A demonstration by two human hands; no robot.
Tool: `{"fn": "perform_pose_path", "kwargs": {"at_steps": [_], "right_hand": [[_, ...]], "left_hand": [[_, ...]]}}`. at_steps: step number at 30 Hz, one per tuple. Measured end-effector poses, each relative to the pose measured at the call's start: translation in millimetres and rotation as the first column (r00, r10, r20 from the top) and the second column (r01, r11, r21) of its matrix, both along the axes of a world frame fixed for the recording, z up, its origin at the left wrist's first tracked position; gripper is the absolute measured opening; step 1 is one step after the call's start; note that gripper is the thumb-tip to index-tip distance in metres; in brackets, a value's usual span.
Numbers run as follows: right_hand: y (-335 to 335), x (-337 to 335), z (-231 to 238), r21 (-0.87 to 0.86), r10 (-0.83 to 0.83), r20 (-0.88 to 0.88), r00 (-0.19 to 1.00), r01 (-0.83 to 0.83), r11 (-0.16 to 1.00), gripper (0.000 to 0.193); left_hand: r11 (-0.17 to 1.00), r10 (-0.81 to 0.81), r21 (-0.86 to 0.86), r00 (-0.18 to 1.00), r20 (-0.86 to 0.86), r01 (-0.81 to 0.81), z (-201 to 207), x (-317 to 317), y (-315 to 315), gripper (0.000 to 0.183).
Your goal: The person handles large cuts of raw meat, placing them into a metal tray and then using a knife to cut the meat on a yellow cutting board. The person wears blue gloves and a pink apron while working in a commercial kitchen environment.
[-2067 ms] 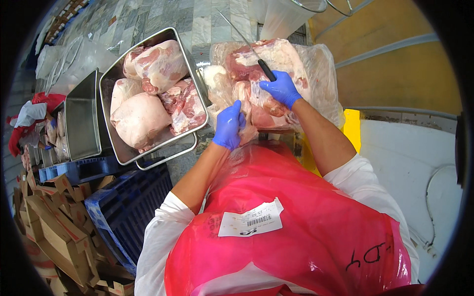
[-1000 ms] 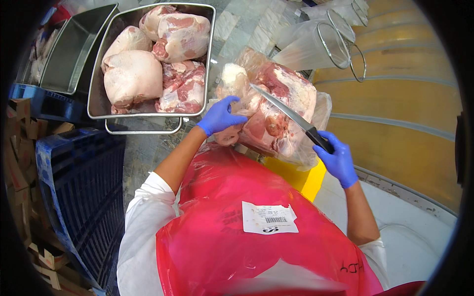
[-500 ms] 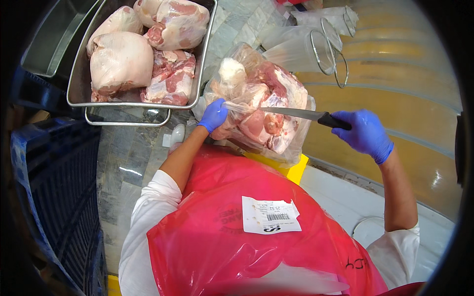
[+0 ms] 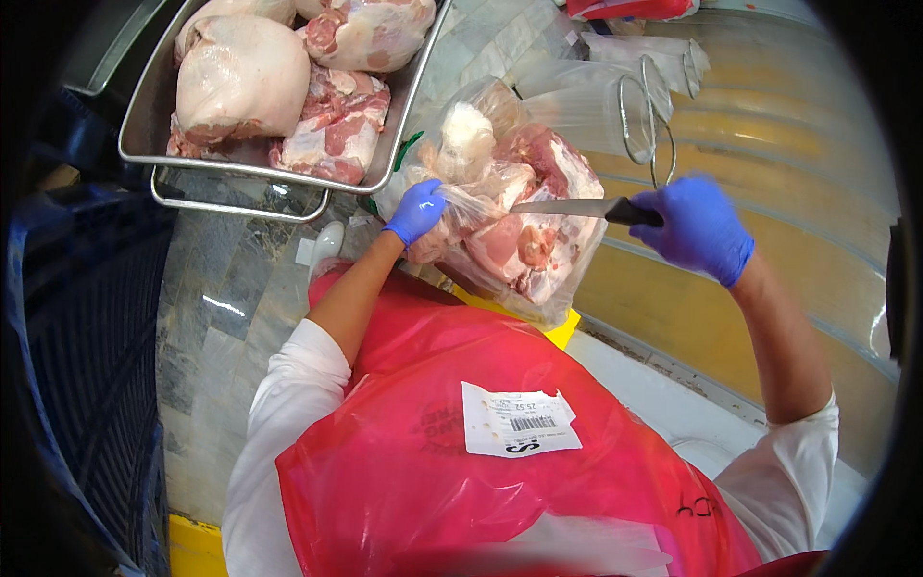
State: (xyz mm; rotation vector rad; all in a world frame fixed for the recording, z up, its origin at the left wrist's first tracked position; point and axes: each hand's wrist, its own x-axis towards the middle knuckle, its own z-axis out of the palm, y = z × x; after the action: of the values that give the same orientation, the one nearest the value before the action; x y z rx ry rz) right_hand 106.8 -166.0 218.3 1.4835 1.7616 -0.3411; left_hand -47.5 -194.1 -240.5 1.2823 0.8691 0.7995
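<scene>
My left hand (image 4: 416, 213), in a blue glove, is closed on a pulled-up fold of a clear plastic bag (image 4: 467, 208). Large pieces of raw meat (image 4: 546, 159) with pink flesh and pale fat lie in that bag, in front of my body. From the right, my right hand (image 4: 694, 229), also gloved, grips the black handle of a knife (image 4: 569, 207). Its long blade points left, over the meat, and the tip meets the plastic just beside my left hand. Whether the edge has gone through the plastic I cannot tell.
At the upper left stands a metal tray (image 4: 236, 171) with several raw meat pieces in it. A dark blue plastic crate (image 4: 87, 327) is on the left. Clear plastic sleeves (image 4: 577, 111) with metal rings lie beyond the bag, beside a translucent ribbed curtain (image 4: 769, 163).
My right hand and the knife have shifted slightly left and up. The left hand keeps its hold, and the plastic near it looks more stretched. The whole view has shifted a little.
</scene>
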Motion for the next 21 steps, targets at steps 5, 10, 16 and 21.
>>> {"fn": "perform_pose_path", "kwargs": {"at_steps": [5,10,16,21], "right_hand": [[-53.9,47.6,-7.2,0.140,-0.071,-0.111,0.991,0.086,0.986,0.031],[-118.2,108.4,-42.9,0.234,-0.126,-0.297,0.946,0.200,0.951,0.039],[-169.5,161.7,-93.9,0.354,-0.106,-0.471,0.876,0.298,0.887,0.042],[-200.2,183.5,-132.9,0.431,-0.045,-0.559,0.828,0.336,0.837,0.043]], "left_hand": [[0.990,0.126,0.067,0.992,-0.028,-0.124,-8.7,9.2,4.8,0.024],[0.999,-0.010,-0.035,0.999,-0.039,0.009,-24.0,12.4,5.8,0.026],[0.951,0.124,-0.286,0.992,0.005,-0.117,-31.1,16.2,2.2,0.026],[0.896,0.226,-0.389,0.974,-0.015,-0.214,-16.2,13.6,5.0,0.027]]}}
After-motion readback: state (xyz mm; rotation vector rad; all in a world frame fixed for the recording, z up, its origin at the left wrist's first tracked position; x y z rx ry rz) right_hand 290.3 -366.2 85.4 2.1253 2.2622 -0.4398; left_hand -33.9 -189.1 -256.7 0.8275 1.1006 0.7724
